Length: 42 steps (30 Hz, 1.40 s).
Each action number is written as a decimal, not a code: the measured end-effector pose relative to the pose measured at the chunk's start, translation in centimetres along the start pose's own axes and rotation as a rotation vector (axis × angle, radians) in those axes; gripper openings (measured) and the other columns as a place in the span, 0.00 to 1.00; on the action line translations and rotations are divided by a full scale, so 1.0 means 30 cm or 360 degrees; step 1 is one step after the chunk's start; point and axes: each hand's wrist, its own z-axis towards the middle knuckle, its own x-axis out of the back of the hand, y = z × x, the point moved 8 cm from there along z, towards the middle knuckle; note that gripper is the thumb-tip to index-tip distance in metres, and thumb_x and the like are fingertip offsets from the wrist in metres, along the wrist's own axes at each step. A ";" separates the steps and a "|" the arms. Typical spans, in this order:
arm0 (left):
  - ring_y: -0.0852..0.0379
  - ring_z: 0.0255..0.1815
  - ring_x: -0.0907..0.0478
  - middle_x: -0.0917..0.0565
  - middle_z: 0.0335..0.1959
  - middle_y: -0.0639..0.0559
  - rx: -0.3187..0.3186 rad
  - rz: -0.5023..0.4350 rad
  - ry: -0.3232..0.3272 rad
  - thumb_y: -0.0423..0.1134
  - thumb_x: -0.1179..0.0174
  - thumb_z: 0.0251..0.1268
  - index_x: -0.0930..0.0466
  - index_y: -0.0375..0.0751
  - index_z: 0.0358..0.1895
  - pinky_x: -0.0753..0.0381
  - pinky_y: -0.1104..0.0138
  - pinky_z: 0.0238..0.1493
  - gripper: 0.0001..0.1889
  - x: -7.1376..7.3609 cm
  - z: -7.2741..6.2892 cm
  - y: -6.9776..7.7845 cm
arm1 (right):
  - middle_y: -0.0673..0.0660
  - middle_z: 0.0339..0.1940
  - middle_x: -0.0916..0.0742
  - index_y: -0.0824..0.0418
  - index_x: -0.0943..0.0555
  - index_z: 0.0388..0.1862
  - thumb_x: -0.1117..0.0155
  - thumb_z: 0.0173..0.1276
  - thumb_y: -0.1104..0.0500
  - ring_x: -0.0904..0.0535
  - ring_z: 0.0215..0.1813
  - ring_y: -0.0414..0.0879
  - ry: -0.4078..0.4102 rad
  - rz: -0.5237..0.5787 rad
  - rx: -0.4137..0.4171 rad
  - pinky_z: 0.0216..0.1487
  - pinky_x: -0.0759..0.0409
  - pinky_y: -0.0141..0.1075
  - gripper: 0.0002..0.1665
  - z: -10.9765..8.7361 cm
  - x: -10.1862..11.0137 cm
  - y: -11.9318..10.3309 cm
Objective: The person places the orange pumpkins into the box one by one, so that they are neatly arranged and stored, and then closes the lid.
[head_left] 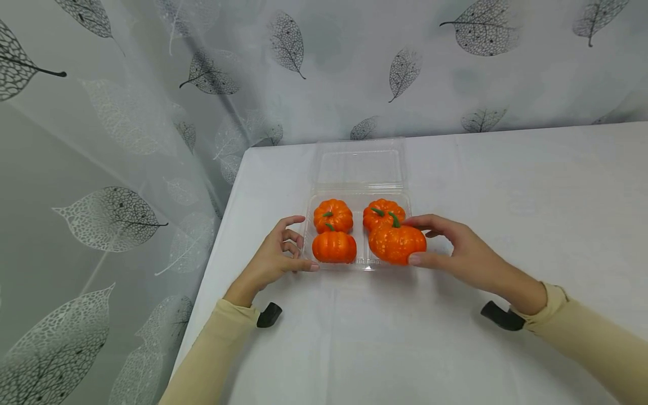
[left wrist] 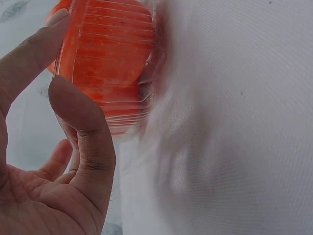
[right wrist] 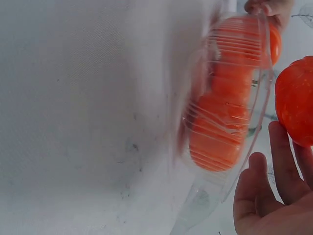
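Note:
A small orange pumpkin (head_left: pixel 397 243) with a green stem is pinched between the thumb and fingers of my right hand (head_left: pixel 455 247). It is over the front right part of a clear plastic container (head_left: pixel 364 261), overlapping the back right pumpkin (head_left: pixel 383 211) in the head view. In the right wrist view the held pumpkin (right wrist: pixel 297 100) appears above the container's rim. Two more pumpkins, a back one (head_left: pixel 331 215) and a front one (head_left: pixel 334 247), sit in the container's left half. My left hand (head_left: pixel 278 250) is at the left side, fingers spread, fingertips right at the rim (left wrist: pixel 63 63).
The container's clear lid (head_left: pixel 360 163) lies folded open toward the back of the white-covered table (head_left: pixel 506 185). Behind and to the left hangs a grey curtain (head_left: pixel 334 67) with leaf prints. A dark device (head_left: pixel 269 315) shows at the left wrist, another (head_left: pixel 502 316) at the right.

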 end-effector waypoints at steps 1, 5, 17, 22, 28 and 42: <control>0.50 0.30 0.28 0.27 0.44 0.41 0.0001 0.0001 0.0000 0.32 0.18 0.44 0.40 0.51 0.75 0.21 0.63 0.27 0.52 0.000 0.000 0.000 | 0.49 0.66 0.21 0.52 0.25 0.69 0.27 0.68 0.51 0.29 0.63 0.52 0.0007 -0.0022 -0.0010 0.61 0.30 0.60 0.32 0.000 -0.002 0.006; 0.50 0.30 0.28 0.27 0.44 0.41 0.0006 0.0003 0.0001 0.32 0.17 0.44 0.40 0.51 0.75 0.22 0.64 0.27 0.53 0.001 0.000 -0.001 | 0.50 0.66 0.22 0.50 0.24 0.67 0.24 0.64 0.47 0.30 0.68 0.53 0.0050 -0.0110 -0.0008 0.66 0.37 0.65 0.34 0.006 -0.011 0.021; 0.49 0.30 0.28 0.27 0.44 0.41 0.0002 0.0004 -0.0004 0.33 0.17 0.44 0.40 0.51 0.75 0.20 0.61 0.27 0.53 0.000 0.000 -0.004 | 0.55 0.59 0.17 0.57 0.23 0.63 0.25 0.63 0.41 0.40 0.77 0.57 0.0173 -0.0505 0.0231 0.77 0.52 0.56 0.35 0.029 -0.031 0.020; 0.49 0.29 0.28 0.27 0.43 0.41 -0.0008 0.0006 -0.0004 0.33 0.18 0.44 0.40 0.51 0.75 0.20 0.61 0.27 0.52 0.000 0.000 -0.001 | 0.56 0.51 0.12 0.58 0.22 0.59 0.26 0.63 0.42 0.40 0.77 0.60 0.0223 -0.0708 0.0378 0.79 0.61 0.54 0.33 0.032 -0.045 0.006; 0.50 0.29 0.28 0.27 0.43 0.41 -0.0018 0.0002 -0.0007 0.33 0.18 0.45 0.40 0.51 0.75 0.20 0.61 0.27 0.52 0.000 0.002 -0.002 | 0.54 0.50 0.12 0.57 0.21 0.58 0.28 0.64 0.41 0.38 0.75 0.59 0.0248 -0.0837 0.0473 0.78 0.60 0.57 0.31 0.034 -0.059 -0.012; 0.50 0.29 0.28 0.27 0.42 0.42 -0.0017 -0.0002 -0.0005 0.32 0.18 0.44 0.40 0.50 0.75 0.20 0.60 0.26 0.52 0.000 0.001 -0.002 | 0.55 0.48 0.12 0.61 0.17 0.56 0.36 0.70 0.42 0.35 0.73 0.61 0.0219 -0.0970 0.0470 0.77 0.58 0.61 0.27 0.050 -0.074 -0.020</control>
